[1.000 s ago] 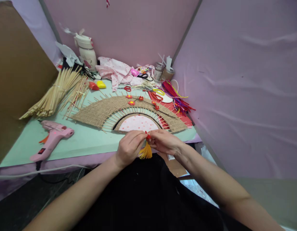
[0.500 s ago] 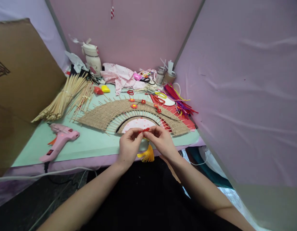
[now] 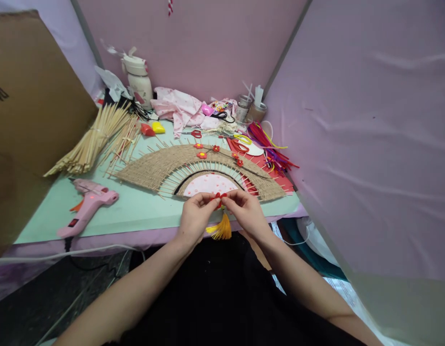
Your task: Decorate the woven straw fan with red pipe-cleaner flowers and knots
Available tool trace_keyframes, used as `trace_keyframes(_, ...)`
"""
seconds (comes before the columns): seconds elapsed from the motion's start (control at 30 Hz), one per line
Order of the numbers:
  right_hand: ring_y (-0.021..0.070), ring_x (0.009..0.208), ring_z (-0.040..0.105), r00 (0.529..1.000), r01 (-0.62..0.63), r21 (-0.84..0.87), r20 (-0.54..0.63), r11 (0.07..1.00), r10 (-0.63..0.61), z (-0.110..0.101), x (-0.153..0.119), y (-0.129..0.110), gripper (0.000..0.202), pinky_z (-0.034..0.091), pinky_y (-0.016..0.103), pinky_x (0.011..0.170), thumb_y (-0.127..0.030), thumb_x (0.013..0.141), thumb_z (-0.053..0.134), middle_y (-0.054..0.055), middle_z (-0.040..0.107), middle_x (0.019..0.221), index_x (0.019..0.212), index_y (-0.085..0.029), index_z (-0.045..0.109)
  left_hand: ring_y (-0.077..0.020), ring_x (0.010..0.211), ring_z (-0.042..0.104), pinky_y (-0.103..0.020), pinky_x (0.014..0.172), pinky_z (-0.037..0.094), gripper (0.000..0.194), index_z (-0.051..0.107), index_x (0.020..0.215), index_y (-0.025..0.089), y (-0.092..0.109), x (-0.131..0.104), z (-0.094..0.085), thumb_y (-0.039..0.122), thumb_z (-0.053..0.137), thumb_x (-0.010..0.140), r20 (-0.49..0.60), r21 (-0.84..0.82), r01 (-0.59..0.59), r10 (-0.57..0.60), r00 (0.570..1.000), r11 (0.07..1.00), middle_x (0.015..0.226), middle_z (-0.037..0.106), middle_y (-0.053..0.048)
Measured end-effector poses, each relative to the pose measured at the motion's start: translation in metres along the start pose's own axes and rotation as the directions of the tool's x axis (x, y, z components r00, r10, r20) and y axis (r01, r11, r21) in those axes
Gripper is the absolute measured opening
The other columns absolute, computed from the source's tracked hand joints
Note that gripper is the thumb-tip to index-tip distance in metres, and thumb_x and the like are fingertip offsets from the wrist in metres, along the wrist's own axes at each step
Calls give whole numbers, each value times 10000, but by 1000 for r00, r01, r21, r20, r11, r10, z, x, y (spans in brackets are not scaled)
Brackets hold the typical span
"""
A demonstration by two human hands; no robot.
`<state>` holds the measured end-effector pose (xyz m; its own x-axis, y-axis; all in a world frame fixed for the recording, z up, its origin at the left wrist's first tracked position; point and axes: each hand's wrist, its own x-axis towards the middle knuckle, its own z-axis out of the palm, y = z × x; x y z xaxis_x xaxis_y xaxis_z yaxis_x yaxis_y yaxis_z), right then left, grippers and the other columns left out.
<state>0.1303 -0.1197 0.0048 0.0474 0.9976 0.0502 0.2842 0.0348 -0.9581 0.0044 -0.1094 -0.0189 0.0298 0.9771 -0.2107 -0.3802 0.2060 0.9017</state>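
Note:
Between the fingertips of both hands is a small red looped pipe cleaner (image 3: 218,196), bent into petal-like loops. My left hand (image 3: 194,216) pinches its left side, and my right hand (image 3: 247,214) pinches its right side. Just beyond them lies a large fan of woven twine over thin sticks (image 3: 146,168), with red flowers (image 3: 202,155) along a dark branch on its upper right. The fan's white, red-dotted centre (image 3: 211,181) is partly behind my fingers. Below the hands, a yellow tassel (image 3: 221,228) hangs at the table's front edge.
A pink glue gun (image 3: 91,204) lies left, its cable over the edge. Behind it are a bundle of sticks (image 3: 92,139) and a cardboard sheet (image 3: 35,134). Scissors (image 3: 195,134), a bottle (image 3: 139,81), pink cloth (image 3: 179,108) and coloured pipe cleaners (image 3: 271,144) lie at the back.
The red pipe cleaner now shows more of its loops between the fingertips, which have shifted slightly around it. The view has tilted a little; the fan and tools stay put.

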Motion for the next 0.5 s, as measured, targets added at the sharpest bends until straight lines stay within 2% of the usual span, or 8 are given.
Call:
trace_keyframes(0.1,109,530,471,999,-45,59,-22,997,47,1,2,0,168,394,241,530,-334,743,613,-21,545,583,695,-174,591,-127,673,616,-261,702,483,178,651,727,142,-2,0,0,254,736,619,11,74,-68,67,998,995,698,676,-14)
trace_keyframes(0.17,108,527,469,999,-23,47,-38,999,24,2,1,2,159,391,240,526,-324,753,598,-23,541,586,693,-178,579,-122,650,607,-248,674,474,156,646,705,144,-3,1,0,247,729,623,11,104,-75,74,997,992,675,668,-8)
trace_keyframes(0.27,121,571,496,990,108,-135,-80,985,-119,6,-5,7,125,407,250,562,-286,780,563,-8,565,635,706,-187,576,-123,633,601,-244,654,464,134,646,679,144,-5,0,0,237,722,619,7,117,-53,53,999,992,650,662,-7)
trace_keyframes(0.37,138,634,511,948,237,-368,-113,899,-296,8,-11,8,117,416,268,622,-248,794,537,13,579,677,703,-191,583,-130,650,608,-250,669,467,126,650,676,142,-7,-1,1,220,719,606,-7,104,-31,31,999,994,662,669,-11)
trace_keyframes(0.43,137,628,517,957,210,-348,-117,914,-265,7,-12,7,122,421,267,621,-257,792,543,14,585,673,700,-188,585,-127,648,606,-248,670,466,135,650,675,140,-8,-1,0,221,724,597,-12,90,-5,6,1000,996,661,669,-12)
trace_keyframes(0.5,126,576,518,992,78,-168,-84,983,-93,4,-10,5,144,424,255,569,-302,788,561,6,590,647,720,-179,593,-117,626,597,-239,652,461,158,649,677,137,-6,1,0,237,735,589,-1,71,40,-40,999,997,645,664,-11)
